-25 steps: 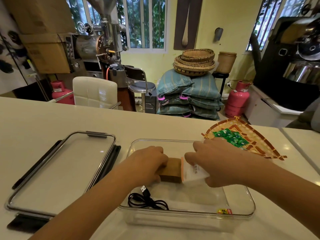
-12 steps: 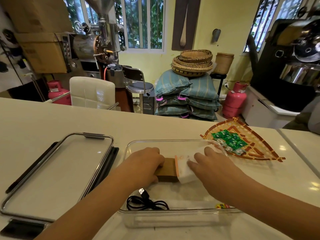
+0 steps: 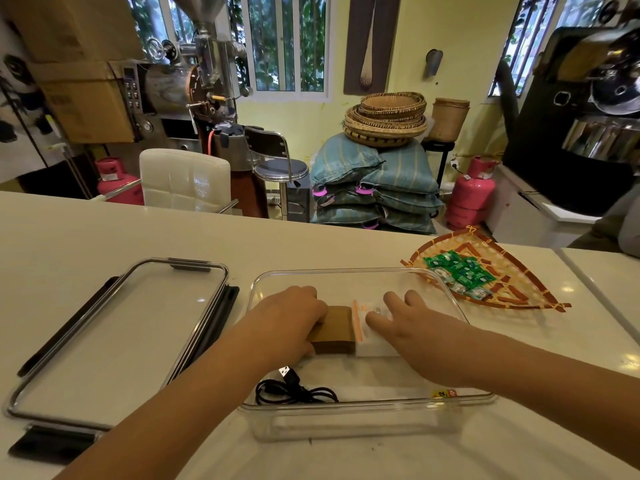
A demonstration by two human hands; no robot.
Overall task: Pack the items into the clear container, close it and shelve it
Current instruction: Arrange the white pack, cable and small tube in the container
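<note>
The clear container [image 3: 349,419] stands on the white counter in front of me. Inside it lie a brown box [image 3: 335,330], a white box with an orange stripe [image 3: 372,327] right beside it, and a coiled black USB cable [image 3: 294,393] near the front wall. My left hand [image 3: 289,320] grips the brown box's left end. My right hand [image 3: 412,327] lies flat on the white box with fingers spread. The container's clear lid [image 3: 114,341] with black clasps lies flat to the left.
A woven fan-shaped tray [image 3: 512,289] holding several small green packets [image 3: 459,270] sits at the right, just behind the container. Beyond the counter's far edge are a white chair [image 3: 185,180], a stool, stacked sacks and pink gas cylinders.
My right hand set the white box down flat beside the brown box and opened, its fingers now spread on top. My left hand stayed on the brown box.
</note>
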